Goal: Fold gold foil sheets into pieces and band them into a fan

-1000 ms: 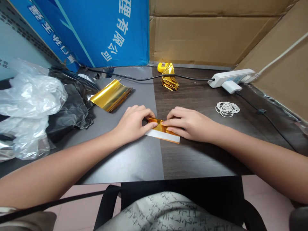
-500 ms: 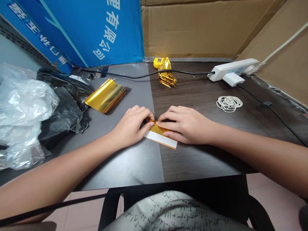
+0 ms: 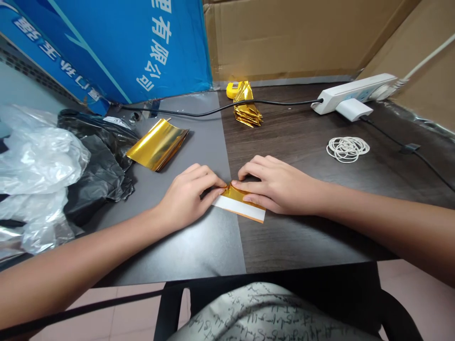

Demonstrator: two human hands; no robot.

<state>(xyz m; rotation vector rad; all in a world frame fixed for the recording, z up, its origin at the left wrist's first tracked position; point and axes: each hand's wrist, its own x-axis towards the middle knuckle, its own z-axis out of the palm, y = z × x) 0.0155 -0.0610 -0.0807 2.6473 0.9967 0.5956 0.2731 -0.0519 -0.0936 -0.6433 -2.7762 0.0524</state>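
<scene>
A small piece of gold foil paper (image 3: 239,204) with a white underside strip lies on the table in front of me. My left hand (image 3: 186,196) pinches its left end with fingers curled. My right hand (image 3: 275,184) presses down on its right part, fingertips together on the fold. Most of the paper is hidden under both hands. A stack of flat gold sheets (image 3: 158,143) lies to the upper left, and a pile of folded gold pieces (image 3: 247,111) sits further back.
Crumpled clear plastic (image 3: 37,166) and black plastic (image 3: 103,161) lie at the left. White rubber bands (image 3: 347,148), a white power strip (image 3: 350,94) and a black cable (image 3: 213,111) are at the back. Blue board (image 3: 124,42) and cardboard walls (image 3: 284,38) enclose the table.
Both hands have stayed on the gold paper, and their fingertips have drawn closer together over the fold. The view has shifted slightly.
</scene>
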